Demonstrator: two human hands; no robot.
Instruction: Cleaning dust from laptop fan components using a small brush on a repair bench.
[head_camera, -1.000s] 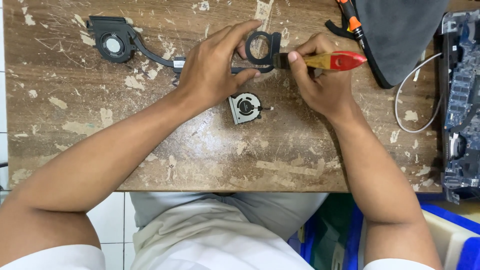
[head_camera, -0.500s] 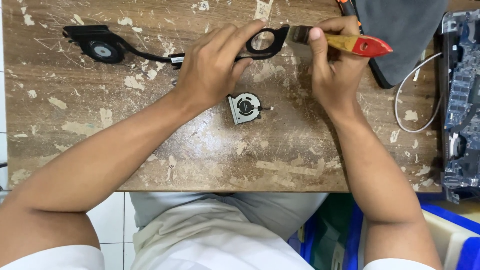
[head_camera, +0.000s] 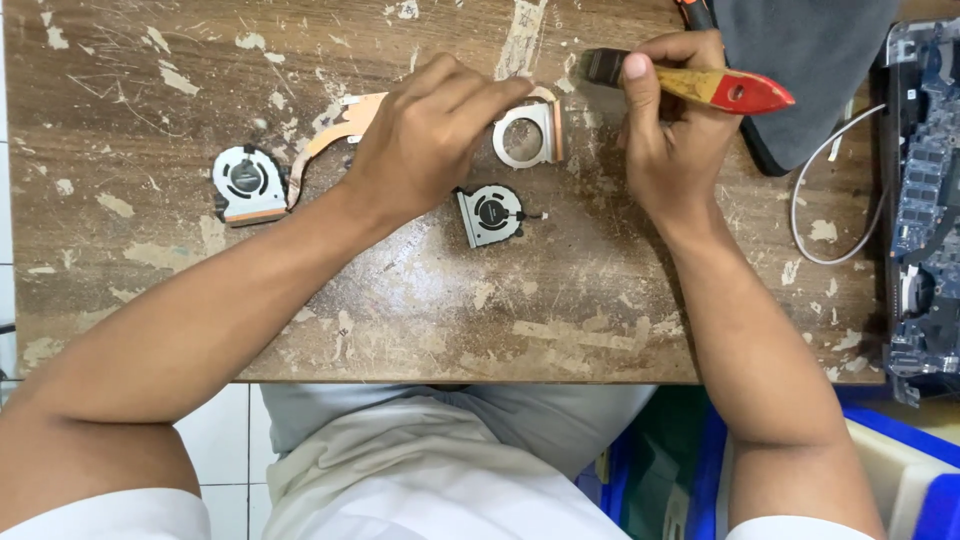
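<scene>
Head view: you look straight down on a worn wooden desk (head_camera: 300, 330) with flaking pale patches.
Left hand: your left hand (head_camera: 425, 135) lies over the middle of the cooling assembly (head_camera: 300, 165), fingers curled down and pinching it near its right-hand end, close to the far edge of the desk.
Cooling assembly: a copper-coloured pipe runs from a round fan housing (head_camera: 248, 185) on the left, under your left hand, to a silver ring-shaped housing (head_camera: 525, 135) on the right, which lies just beside your fingertips.
Right hand: your right hand (head_camera: 670, 130) is closed around a brush (head_camera: 700, 85) with a yellow and red handle; the dark bristles point left, just above the ring-shaped housing.
Hands together or apart: they sit near each other, with the ring-shaped housing between them, not touching.
Loose fan: a small grey fan (head_camera: 490, 213) rests on the desk just below both hands, touched by neither.
Right edge: a grey cloth (head_camera: 810, 70), a white cable (head_camera: 815, 215) and a circuit board (head_camera: 925, 200) lie there, the board cut off by the frame.
Hidden: your left hand covers the pipe's middle; whether the bristles touch the ring cannot be told.
</scene>
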